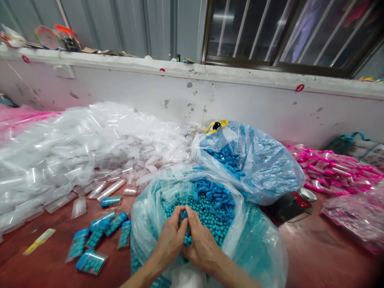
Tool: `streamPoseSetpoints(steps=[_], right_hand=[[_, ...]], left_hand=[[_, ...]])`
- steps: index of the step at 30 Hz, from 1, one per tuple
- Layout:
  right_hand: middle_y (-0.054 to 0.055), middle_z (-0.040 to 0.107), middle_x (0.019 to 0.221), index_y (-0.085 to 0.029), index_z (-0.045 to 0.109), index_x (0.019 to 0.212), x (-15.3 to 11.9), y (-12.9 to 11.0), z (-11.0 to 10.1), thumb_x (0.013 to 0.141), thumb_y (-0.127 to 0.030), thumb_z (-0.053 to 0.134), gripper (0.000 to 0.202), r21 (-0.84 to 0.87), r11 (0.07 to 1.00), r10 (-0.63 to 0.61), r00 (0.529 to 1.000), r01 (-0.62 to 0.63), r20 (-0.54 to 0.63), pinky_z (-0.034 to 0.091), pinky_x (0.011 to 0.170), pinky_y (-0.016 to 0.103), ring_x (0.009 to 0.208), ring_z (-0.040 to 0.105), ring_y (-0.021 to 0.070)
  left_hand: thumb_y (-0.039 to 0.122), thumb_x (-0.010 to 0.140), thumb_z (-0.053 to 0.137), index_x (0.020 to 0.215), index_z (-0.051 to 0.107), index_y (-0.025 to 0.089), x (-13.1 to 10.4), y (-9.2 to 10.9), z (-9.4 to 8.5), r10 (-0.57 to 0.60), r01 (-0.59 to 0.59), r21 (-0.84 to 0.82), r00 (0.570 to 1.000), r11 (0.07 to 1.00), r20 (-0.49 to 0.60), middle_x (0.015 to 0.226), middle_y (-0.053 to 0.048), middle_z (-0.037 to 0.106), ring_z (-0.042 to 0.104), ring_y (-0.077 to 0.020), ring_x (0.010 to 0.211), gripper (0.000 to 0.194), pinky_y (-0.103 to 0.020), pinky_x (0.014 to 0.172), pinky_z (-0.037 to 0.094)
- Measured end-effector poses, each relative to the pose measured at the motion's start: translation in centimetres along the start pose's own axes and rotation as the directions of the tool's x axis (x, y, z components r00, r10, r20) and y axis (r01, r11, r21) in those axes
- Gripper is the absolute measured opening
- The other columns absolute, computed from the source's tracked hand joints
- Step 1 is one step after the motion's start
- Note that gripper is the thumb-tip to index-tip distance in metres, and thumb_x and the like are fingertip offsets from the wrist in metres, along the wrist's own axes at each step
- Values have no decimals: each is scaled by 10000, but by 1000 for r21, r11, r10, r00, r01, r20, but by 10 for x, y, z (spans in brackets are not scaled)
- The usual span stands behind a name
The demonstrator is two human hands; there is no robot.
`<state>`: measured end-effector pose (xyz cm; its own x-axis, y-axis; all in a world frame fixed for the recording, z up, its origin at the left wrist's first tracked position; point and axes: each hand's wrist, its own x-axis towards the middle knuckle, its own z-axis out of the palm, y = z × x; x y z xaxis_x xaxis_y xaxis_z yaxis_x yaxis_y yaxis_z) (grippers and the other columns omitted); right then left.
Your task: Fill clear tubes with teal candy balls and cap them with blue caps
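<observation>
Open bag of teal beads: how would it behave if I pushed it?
The bag would likely flex and sag, its plastic being wrinkled. It may feel heavy, with many beads inside. Being round, they could roll out if it tipped.

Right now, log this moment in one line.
left hand: cupped over beads | right hand: against left | blue pieces: beside beads | filled packs: on table, left

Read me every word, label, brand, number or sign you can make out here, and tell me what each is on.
"3", white on the round red sticker toward the right of the wall ledge.
Too blurred to read: the marks on the other two red stickers, at the left and middle of that ledge.
Too small to read: any print on the yellow strip or the pink packs.
</observation>
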<state>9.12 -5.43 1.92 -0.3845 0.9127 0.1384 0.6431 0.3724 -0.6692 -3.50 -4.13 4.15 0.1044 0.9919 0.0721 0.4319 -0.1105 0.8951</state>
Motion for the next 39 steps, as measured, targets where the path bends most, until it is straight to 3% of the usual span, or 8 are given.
streamPoseSetpoints(steps=[3,6,9,12,16,25,31,39], right_hand=[[122,376,1316,-202,164,1372,1,7,-16,715,-292,573,779,-7,999,34,992,-33,126,409,874,344,1085,489,237],[87,564,1121,-192,403,1268,0,23,-26,779,-268,506,506,-50,996,81,984,-74,159,390,873,310,1013,534,206],[56,628,1008,-194,516,1165,3,36,-29,799,-275,484,376,-73,995,86,982,-75,169,400,831,281,945,566,190],[52,644,1005,-193,554,1121,14,40,-34,820,-271,451,328,-123,987,117,985,-102,123,395,832,275,950,573,190],[60,618,1084,-181,569,1077,35,37,-48,845,-208,383,299,-236,964,122,992,-124,-21,378,846,247,1011,550,174],[120,671,857,-147,568,930,53,18,-26,841,-369,442,271,-546,807,302,952,-226,52,432,660,301,832,628,256],[138,659,912,-117,515,1010,60,18,0,771,-234,544,268,-535,817,303,949,-216,80,430,660,290,813,633,240],[66,611,937,-193,488,1064,44,42,-36,865,-193,363,235,-485,870,187,969,-88,159,402,659,257,857,586,190]], left_hand=[[350,813,356,1111,479,214,0,-17,-52,-37,52,335,998,941,-49,753,-3,622,582,-175,694,351,-261,661,426],[334,805,367,1113,510,201,-1,-35,-102,-56,169,673,981,720,-187,915,-65,636,593,-232,823,364,-315,723,428],[297,812,356,1108,529,155,0,-37,-119,51,267,835,943,481,-330,986,-133,608,562,-286,895,371,-378,761,413],[289,834,341,1082,550,164,12,-21,-94,79,202,811,953,550,-291,949,-112,631,575,-254,889,348,-341,769,411],[325,822,384,1051,567,189,49,-1,-37,-108,76,606,994,792,17,851,-60,676,610,-195,844,323,-264,732,415],[341,795,424,1022,534,127,100,-22,32,-182,204,597,978,775,-98,983,-131,632,571,-245,947,331,-313,763,402],[290,805,418,918,554,170,107,-22,29,-145,139,593,989,793,-38,955,-85,643,570,-204,937,214,-274,777,387],[225,807,381,1098,452,176,71,-33,-6,-110,-30,601,975,798,195,851,-53,657,606,-185,844,304,-255,705,399]])
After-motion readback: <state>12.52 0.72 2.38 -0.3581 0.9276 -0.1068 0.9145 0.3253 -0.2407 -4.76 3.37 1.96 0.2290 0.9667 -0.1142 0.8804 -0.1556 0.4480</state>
